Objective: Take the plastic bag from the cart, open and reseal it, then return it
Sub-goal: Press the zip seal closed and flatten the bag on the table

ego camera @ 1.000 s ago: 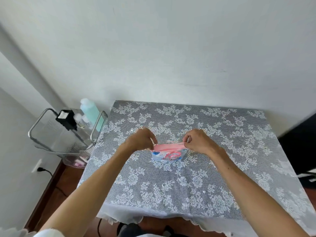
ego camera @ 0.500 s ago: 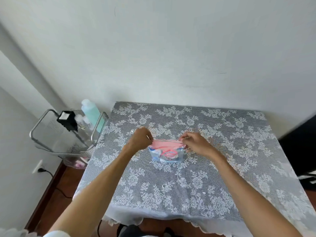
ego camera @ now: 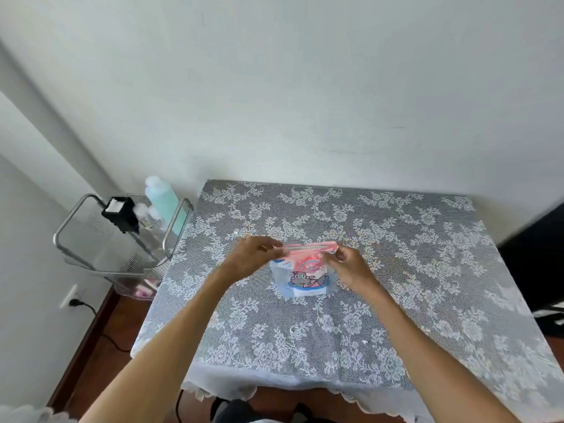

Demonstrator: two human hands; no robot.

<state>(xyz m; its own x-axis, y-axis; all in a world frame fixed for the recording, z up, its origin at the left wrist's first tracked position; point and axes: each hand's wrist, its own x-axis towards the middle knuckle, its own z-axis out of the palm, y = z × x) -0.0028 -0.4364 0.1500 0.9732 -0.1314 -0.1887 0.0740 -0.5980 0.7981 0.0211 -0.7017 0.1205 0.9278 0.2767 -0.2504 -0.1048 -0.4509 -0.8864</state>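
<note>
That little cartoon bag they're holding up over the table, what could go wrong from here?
Two risks, as I judge it. The left hand and right hand pinch only the top strip of the plastic bag, so a thin pinch could slip and drop it onto the lace tablecloth. Whether the strip is sealed is too blurred to tell; if part stays open, the bag goes back unsealed. Later, the cart already holds a bottle and a black device, which the returning bag might knock.
</note>
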